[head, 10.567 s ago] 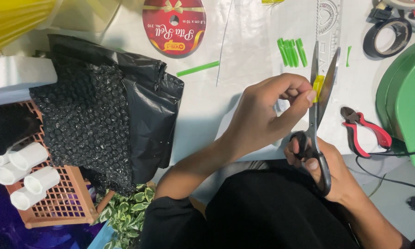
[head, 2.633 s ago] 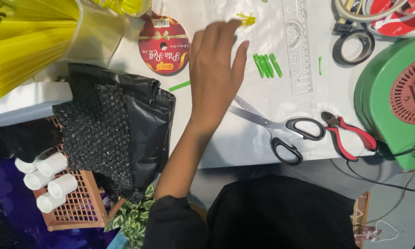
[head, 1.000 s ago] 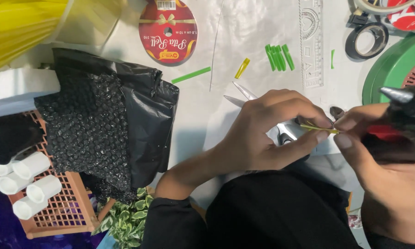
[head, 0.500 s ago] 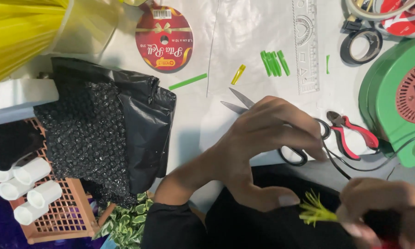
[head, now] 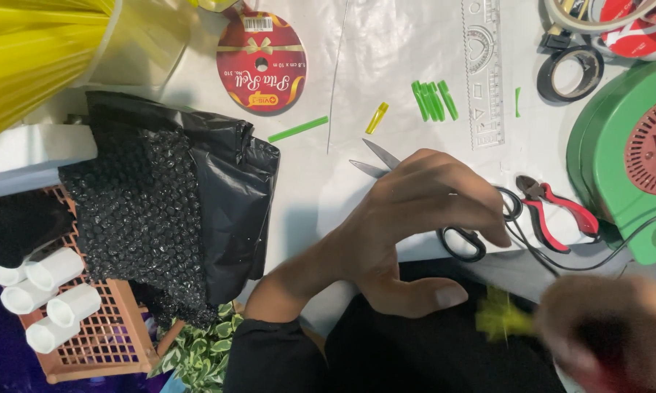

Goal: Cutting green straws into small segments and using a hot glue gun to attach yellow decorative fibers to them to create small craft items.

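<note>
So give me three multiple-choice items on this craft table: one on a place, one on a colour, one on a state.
1. Where do the red-handled pliers lie?
A. right of the scissors
B. on the black bag
C. inside the crate

2. What colour is the short straw piece beside the green bundle?
A. blue
B. yellow
C. white

3. How do the scissors blades stand?
A. shut
B. slightly apart
C. hidden completely

Answers: 1 A, they rest between the scissor handles and the green reel. 2 B, it is plainly yellow. 3 B, two tips show apart beyond the left hand.
</note>
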